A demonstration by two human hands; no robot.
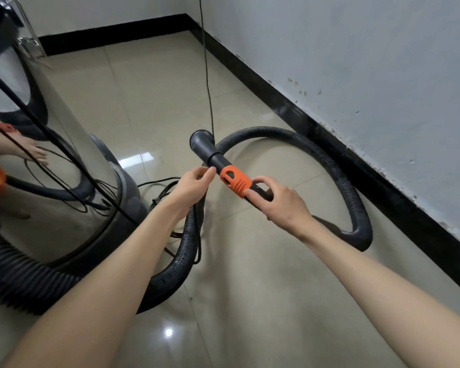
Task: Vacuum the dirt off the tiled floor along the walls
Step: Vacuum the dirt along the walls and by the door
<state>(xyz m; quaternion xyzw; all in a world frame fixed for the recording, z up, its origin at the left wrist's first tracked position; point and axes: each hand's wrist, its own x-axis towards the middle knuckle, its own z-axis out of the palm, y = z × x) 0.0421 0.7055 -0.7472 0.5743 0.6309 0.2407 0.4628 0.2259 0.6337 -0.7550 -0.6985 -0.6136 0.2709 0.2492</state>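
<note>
Both hands on the hose end, nozzle not yet at the floor.

Nearest, the right hand [276, 201] curls round the dark tube just behind the orange collar [235, 181], thumb lying on the collar's ribbed end; the left hand [194, 185] pinches the tube on the collar's other side, fingertips at the joint. Beyond them the open nozzle [201, 144] points up and away, off the floor [154, 102]. The hose [356, 208] loops out to touch the black skirting [316, 128] by the right wall, then runs back under the hands to the steel canister [64, 168] at the left. A thin cable [209, 88] hangs down just behind the nozzle. To do this well, I'd keep the right hand firm on the tube, tip the mouth down flat to the tiles, and draw it along the skirting, minding the loop and cable.
</note>
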